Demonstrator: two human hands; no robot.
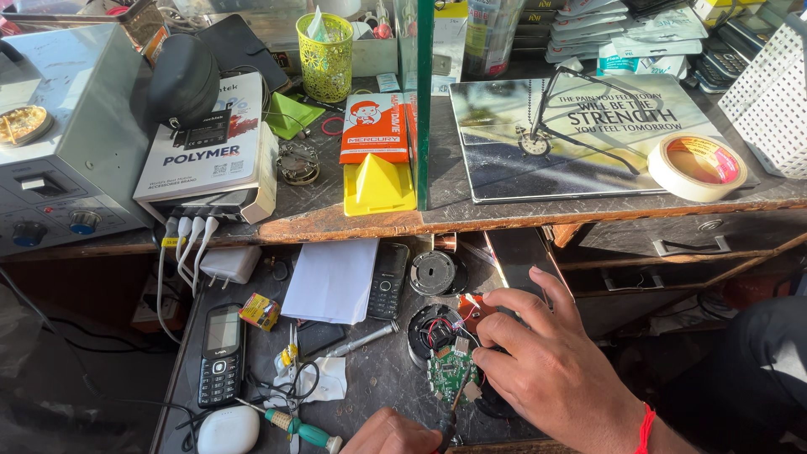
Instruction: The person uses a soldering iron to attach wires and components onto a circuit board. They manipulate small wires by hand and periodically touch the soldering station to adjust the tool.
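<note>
My right hand (pixel 546 361) rests on the lower shelf with its fingers pressed against a small round green circuit board (pixel 450 376). Red and black wires run from the board to a black round casing (pixel 433 328) just above it. My left hand (pixel 391 435) shows only at the bottom edge. It grips a thin dark tool (pixel 454 412) whose tip points at the board. A round black speaker part (pixel 433 272) lies further up the shelf.
Two keypad phones (pixel 221 353) (pixel 388 280), a white paper (pixel 330 280), a screwdriver (pixel 296 426), pliers and a white charger lie on the shelf. The bench above holds a grey station (pixel 59 143), tape roll (pixel 696 166), glossy board (pixel 580 139) and green cup (pixel 324 57).
</note>
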